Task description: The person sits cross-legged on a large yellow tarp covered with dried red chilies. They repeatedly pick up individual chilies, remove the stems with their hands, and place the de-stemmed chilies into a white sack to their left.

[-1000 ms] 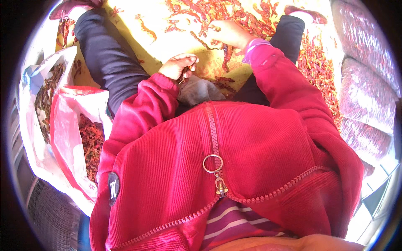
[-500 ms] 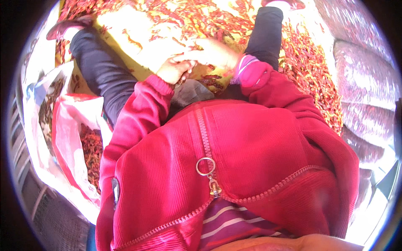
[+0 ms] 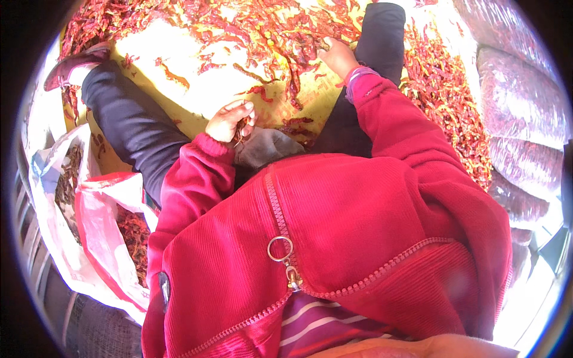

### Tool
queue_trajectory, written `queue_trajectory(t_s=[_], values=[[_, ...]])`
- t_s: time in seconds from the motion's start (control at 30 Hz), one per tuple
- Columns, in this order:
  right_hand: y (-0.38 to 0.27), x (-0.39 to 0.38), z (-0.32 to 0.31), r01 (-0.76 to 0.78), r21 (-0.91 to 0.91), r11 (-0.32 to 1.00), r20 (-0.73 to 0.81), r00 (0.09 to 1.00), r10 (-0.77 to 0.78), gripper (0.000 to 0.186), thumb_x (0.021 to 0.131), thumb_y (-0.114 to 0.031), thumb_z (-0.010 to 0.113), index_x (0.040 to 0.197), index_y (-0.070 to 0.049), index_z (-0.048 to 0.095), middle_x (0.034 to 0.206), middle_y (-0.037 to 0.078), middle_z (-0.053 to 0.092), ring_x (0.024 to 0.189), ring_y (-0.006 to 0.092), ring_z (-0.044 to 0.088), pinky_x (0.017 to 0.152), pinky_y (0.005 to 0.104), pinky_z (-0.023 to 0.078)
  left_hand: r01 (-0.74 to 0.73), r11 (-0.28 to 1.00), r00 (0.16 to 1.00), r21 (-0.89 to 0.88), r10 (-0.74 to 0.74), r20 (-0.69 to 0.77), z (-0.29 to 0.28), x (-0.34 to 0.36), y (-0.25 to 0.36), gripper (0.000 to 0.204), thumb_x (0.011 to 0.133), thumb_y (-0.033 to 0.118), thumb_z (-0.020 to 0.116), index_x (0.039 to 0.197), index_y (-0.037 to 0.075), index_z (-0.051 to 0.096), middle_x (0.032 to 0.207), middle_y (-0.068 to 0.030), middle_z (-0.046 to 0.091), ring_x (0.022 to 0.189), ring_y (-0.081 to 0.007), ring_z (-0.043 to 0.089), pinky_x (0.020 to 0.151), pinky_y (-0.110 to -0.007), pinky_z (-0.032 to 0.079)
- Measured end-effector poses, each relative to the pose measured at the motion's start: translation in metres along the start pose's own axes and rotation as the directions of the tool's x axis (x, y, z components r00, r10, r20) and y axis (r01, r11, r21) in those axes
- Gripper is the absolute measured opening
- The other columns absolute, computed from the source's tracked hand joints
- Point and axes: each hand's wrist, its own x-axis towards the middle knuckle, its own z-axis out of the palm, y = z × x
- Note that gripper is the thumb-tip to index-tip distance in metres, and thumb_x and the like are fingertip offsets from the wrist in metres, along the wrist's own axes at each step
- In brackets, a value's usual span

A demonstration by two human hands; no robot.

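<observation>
Two hands sort dried red chillies on a yellow sheet between the person's outstretched legs.

The left hand (image 3: 230, 121) sits close to the body, fingers curled together around a few chillies (image 3: 242, 128), just above a grey cloth (image 3: 268, 146) in the lap. The right hand (image 3: 337, 56) reaches out to the near edge of the chilli pile (image 3: 268, 30), fingers pressed down into it; whether it has gripped anything cannot be told. Between the hands lies a bare stretch of the yellow sheet (image 3: 179, 53), with only scattered pods, bounded by the dark left leg (image 3: 128, 122) and right leg (image 3: 373, 42). Left of the body stands a red-and-white plastic bag (image 3: 101, 227) holding chillies; filled mesh sacks (image 3: 525, 119) close off the right side.
</observation>
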Motion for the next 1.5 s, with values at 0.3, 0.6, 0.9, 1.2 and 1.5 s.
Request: queue_trajectory(t_s=[0.3,0.6,0.9,1.2,1.5], values=[[-0.004,-0.024,-0.043,-0.475,0.722,0.503,0.575,0.816,-0.056,0.019,0.075,-0.017,0.053,0.089,-0.004,0.051,0.065,0.004,0.052,0.046,0.0072,0.046,0.036,0.0191,0.033,0.045,0.999,0.996,0.000,-0.044,-0.081,-0.010,0.002,-0.007,0.020,0.079,0.023,0.045,0.071,0.005,0.049,0.053,-0.0021,0.044,0.037,-0.0084,0.035,0.033,-0.020,0.025],[-0.058,-0.064,-0.068,-0.566,0.774,0.284,0.609,0.788,-0.090,0.010,0.080,-0.014,0.043,0.089,-0.009,0.046,0.062,0.001,0.051,0.049,0.0078,0.049,0.042,0.0213,0.038,-0.004,0.999,1.000,-0.034,0.004,-0.015,-0.005,-0.034,0.003,0.026,0.076,0.032,0.045,0.063,0.010,0.043,0.044,0.0007,0.035,0.035,-0.0084,0.029,0.033,-0.022,0.023],[-0.069,-0.082,-0.089,-0.313,0.145,0.939,0.623,0.766,0.160,0.030,0.073,-0.007,0.042,0.103,-0.008,0.044,0.050,0.001,0.042,0.034,0.0096,0.039,0.031,0.0204,0.029,-0.119,0.990,0.993,0.079,0.121,-0.016,-0.021,-0.034,-0.004,0.020,0.076,0.012,0.045,0.093,0.007,0.053,0.053,-0.0008,0.046,0.037,-0.0079,0.036,0.033,-0.021,0.028],[-0.284,-0.040,-0.065,0.847,0.236,0.476,0.289,0.407,-0.867,0.026,0.077,-0.011,0.048,0.101,-0.001,0.046,0.077,0.009,0.053,0.068,0.0161,0.053,0.061,0.0262,0.042,-0.214,0.973,0.974,-0.088,0.219,0.058,-0.023,-0.020,-0.002,0.016,0.072,0.002,0.043,0.086,0.002,0.052,0.056,-0.0036,0.049,0.044,-0.0086,0.042,0.039,-0.020,0.032],[-0.479,-0.060,-0.052,0.960,0.275,0.053,0.055,0.039,-0.998,0.040,0.073,-0.005,0.049,0.112,-0.005,0.039,0.105,0.015,0.045,0.100,0.0267,0.043,0.086,0.0308,0.034,-0.234,0.968,0.969,-0.092,0.239,0.054,-0.028,-0.027,0.000,0.018,0.070,0.005,0.042,0.084,0.004,0.052,0.051,-0.0021,0.049,0.036,-0.0075,0.038,0.033,-0.020,0.029]])
